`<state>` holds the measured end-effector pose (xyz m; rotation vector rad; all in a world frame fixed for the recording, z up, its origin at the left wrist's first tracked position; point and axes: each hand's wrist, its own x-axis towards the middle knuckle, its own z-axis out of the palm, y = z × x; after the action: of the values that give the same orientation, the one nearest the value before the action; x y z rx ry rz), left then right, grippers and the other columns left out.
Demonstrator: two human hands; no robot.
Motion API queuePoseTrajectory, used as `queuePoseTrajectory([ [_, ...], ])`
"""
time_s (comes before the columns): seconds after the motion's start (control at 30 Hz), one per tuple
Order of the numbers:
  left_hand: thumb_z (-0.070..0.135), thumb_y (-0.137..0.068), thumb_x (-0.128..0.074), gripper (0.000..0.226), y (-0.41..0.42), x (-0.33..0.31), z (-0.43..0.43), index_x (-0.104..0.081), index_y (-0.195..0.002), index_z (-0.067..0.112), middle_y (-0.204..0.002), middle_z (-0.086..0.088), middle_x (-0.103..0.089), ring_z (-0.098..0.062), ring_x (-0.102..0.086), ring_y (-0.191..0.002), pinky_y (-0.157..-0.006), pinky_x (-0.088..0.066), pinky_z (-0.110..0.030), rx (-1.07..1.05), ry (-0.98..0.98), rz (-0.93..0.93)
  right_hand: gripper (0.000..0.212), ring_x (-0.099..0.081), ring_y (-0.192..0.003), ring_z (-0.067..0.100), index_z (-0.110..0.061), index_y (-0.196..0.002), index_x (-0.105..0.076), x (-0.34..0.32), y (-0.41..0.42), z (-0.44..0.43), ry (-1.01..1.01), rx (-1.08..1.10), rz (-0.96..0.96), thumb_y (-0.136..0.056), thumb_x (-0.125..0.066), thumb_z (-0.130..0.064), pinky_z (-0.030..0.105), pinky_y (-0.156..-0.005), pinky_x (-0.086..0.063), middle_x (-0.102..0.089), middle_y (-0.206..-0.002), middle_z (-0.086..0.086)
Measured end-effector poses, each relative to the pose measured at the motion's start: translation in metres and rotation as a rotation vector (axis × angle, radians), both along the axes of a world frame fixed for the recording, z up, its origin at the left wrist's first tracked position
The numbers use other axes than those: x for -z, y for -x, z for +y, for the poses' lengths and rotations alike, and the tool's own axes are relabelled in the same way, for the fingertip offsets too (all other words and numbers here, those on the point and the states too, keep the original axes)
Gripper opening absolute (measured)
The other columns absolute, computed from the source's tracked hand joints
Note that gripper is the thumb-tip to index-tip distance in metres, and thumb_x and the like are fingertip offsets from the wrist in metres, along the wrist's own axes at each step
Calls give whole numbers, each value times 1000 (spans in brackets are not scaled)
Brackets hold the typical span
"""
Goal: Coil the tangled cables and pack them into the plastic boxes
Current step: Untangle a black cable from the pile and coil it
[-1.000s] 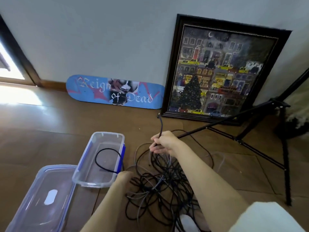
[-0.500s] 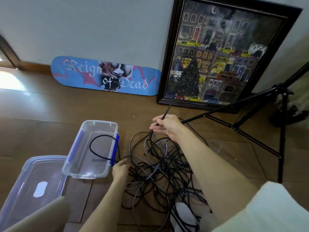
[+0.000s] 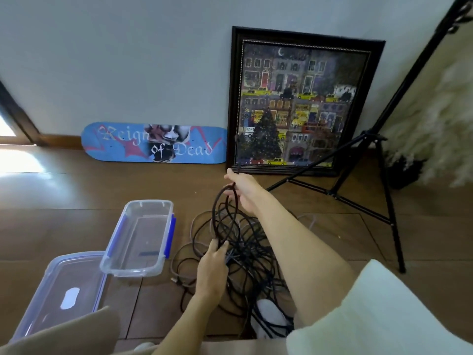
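Observation:
A tangle of black and grey cables (image 3: 245,254) lies on the wooden floor in front of me. My right hand (image 3: 244,189) is raised above the pile and grips a black cable (image 3: 225,208), whose end sticks up past my fingers and which hangs down in a long loop. My left hand (image 3: 213,265) holds the bottom of that loop, just over the pile. Left of the cables stands a clear plastic box (image 3: 140,239) with blue clips, nothing inside it. A second clear box (image 3: 64,293) sits nearer me at lower left.
A blue skateboard deck (image 3: 153,142) and a framed picture (image 3: 302,101) lean on the wall behind. A black tripod (image 3: 358,175) stands at right, one leg reaching toward the cables. A white object (image 3: 271,313) lies under the cables near my right arm.
The black cable that lay in the small box has come out. My right hand rose with the cable end; my left hand moved up from the floor and took the loop's bottom.

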<state>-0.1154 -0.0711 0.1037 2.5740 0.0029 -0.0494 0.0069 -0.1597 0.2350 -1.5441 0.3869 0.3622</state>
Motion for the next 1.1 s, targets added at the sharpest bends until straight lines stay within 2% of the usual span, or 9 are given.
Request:
queuePoseTrajectory([
  [0.1, -11, -80, -50, 34, -17, -5, -2, -72, -92, 12, -128, -16, -55, -28, -51, -123, -97, -42, -29, 173, 24, 23, 37, -46, -62, 11, -5, -124, -54, -1, 7, -24, 106, 38, 16, -97, -56, -30, 22, -56, -36, -52, -91, 1],
  [0.27, -20, -78, -37, 60, -59, -52, -4, -59, -34, 14, -113, -16, -63, -23, -47, -125, -87, -43, -18, 111, 481, 254, 28, -41, -61, 11, -2, -119, -63, -8, -3, -51, 125, 103, 5, -93, -53, -6, 23, -50, -27, -56, -82, 4],
  [0.33, -15, -84, -41, 52, -75, -66, 10, -69, -54, 17, -111, -18, -63, -28, -53, -117, -87, -45, -26, 175, 388, 449, 26, -40, -63, 11, -5, -111, -66, -14, -4, -54, 143, 88, -30, -92, -48, 1, 24, -52, -28, -58, -97, 6],
  [0.47, 4, -90, -50, 37, -95, -115, 34, -54, -126, 9, -130, -10, -54, -29, -53, -119, -91, -44, -37, 193, -665, 420, 33, -41, -66, 10, -13, -104, -65, -16, 7, -62, 150, 12, -17, -88, -48, 11, 21, -52, -31, -56, -113, 10],
  [0.67, 33, -101, -38, 39, -125, -158, -26, -59, -114, 2, -105, -13, -60, -27, -57, -96, -78, -43, -33, 68, 397, 313, 43, -54, -88, 21, -8, -127, -57, -17, 17, -53, 206, -238, -55, -84, -54, -4, 32, -72, -44, -58, -99, 9],
  [0.8, 18, -96, -52, 31, -126, -138, -49, -67, -73, 3, -78, -17, -63, -23, -54, -83, -72, -39, -35, -57, 623, 173, 64, -54, -74, 14, -25, -144, -37, -26, 26, -55, 331, -436, -122, -87, -41, 4, 15, -54, -49, -53, -89, -2],
  [0.87, 21, -96, -52, 35, -129, -131, -46, -63, -64, 13, -73, -11, -62, -26, -56, -82, -74, -43, -37, -74, 600, 150, 58, -48, -74, 13, -30, -135, -41, -32, 27, -59, 406, -521, -135, -89, -42, 4, 11, -49, -41, -51, -90, -2],
  [1.0, 41, -97, -45, 43, -126, -155, -22, -62, -77, 6, -83, -10, -61, -27, -57, -83, -77, -45, -36, 3, 34, 61, 46, -50, -120, 33, -8, -134, -51, -37, 29, -64, 782, -483, -198, -88, -49, -9, 35, -94, -44, -51, -126, 12],
  [1.1, 27, -99, -47, 32, -128, -170, 15, -50, -75, 6, -73, -12, -56, -16, -58, -55, -59, -44, -26, 1, 15, 135, 37, -53, -113, 32, -8, -129, -53, -56, 44, -83, 1333, -612, -361, -93, -48, -18, 37, -85, -44, -55, -126, 13],
])
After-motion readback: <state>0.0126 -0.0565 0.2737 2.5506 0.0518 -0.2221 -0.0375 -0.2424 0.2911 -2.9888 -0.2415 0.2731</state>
